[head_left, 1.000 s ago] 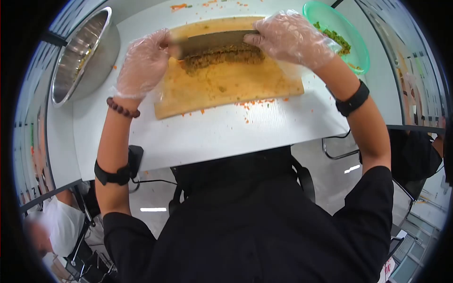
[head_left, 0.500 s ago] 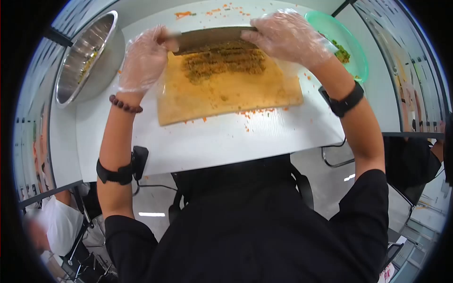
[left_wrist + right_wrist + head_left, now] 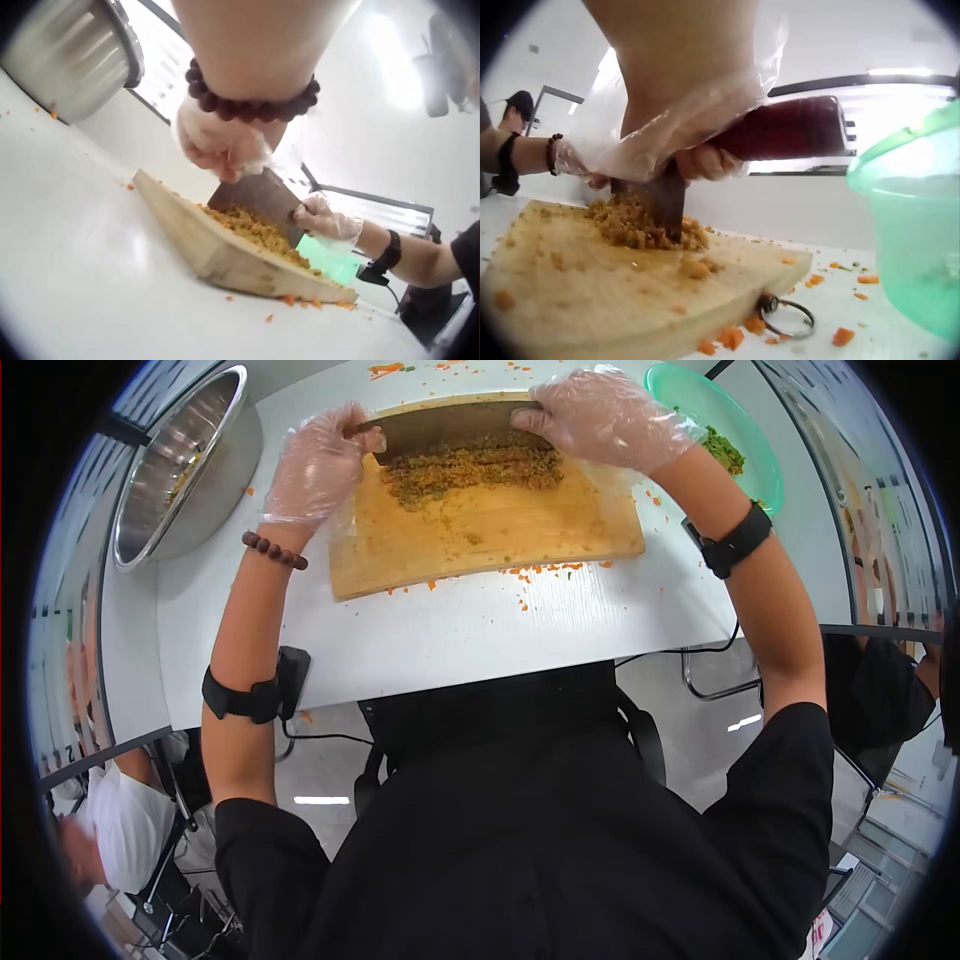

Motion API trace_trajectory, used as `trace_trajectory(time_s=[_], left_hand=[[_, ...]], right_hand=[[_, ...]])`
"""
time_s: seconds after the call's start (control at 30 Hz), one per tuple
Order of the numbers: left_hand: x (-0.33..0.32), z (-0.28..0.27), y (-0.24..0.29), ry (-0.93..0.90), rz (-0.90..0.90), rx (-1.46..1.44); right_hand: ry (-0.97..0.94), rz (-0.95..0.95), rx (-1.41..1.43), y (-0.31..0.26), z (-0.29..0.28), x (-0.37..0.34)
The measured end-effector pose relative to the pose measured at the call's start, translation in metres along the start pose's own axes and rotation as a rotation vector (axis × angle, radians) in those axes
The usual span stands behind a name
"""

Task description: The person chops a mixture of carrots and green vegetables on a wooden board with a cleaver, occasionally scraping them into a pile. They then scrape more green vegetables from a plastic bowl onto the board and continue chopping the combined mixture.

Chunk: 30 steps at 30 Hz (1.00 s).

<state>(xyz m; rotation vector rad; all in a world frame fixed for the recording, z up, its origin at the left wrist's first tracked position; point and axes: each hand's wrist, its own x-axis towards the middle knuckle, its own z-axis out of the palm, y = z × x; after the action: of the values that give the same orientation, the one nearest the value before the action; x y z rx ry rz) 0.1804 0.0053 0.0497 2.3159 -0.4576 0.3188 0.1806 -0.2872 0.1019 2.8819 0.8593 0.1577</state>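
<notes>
A wide cleaver blade [image 3: 450, 426] spans the far part of the wooden board [image 3: 480, 540], just behind a band of finely chopped orange-brown food [image 3: 470, 468]. The left hand [image 3: 318, 465], in a clear plastic glove, pinches the blade's left end. Also gloved, the right hand [image 3: 608, 422] grips the cleaver at its right end; the right wrist view shows its dark red handle [image 3: 784, 129] sticking out of that fist. In the same view the blade [image 3: 667, 199] stands steeply in the chopped food [image 3: 634, 221]. The left wrist view has the blade [image 3: 259, 196] behind the food pile.
A steel bowl [image 3: 190, 470] with some food inside is at the left. At the back right is a green plastic basin [image 3: 762, 460] holding chopped greens [image 3: 722, 450]. Orange bits lie on the white table [image 3: 480, 622] around the board. A metal ring [image 3: 799, 319] hangs from the board's edge.
The blade, held by both hands, has shifted slightly over the food, which looked more hidden under it a second ago. Both hands keep their hold.
</notes>
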Motion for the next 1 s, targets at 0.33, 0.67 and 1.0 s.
trace_trajectory(time_s=[0.33, 0.67, 1.0], left_hand=[[-0.002, -0.005, 0.010, 0.002, 0.010, -0.111], [-0.021, -0.010, 0.023, 0.003, -0.015, -0.140], [-0.063, -0.030, 0.055, 0.019, 0.264, 0.189]], right_hand=[[0.093, 0.017, -0.020, -0.002, -0.017, -0.012], [0.091, 0.037, -0.015, -0.014, -0.013, -0.026], [0.336, -0.157, -0.151, -0.023, 0.001, -0.064]])
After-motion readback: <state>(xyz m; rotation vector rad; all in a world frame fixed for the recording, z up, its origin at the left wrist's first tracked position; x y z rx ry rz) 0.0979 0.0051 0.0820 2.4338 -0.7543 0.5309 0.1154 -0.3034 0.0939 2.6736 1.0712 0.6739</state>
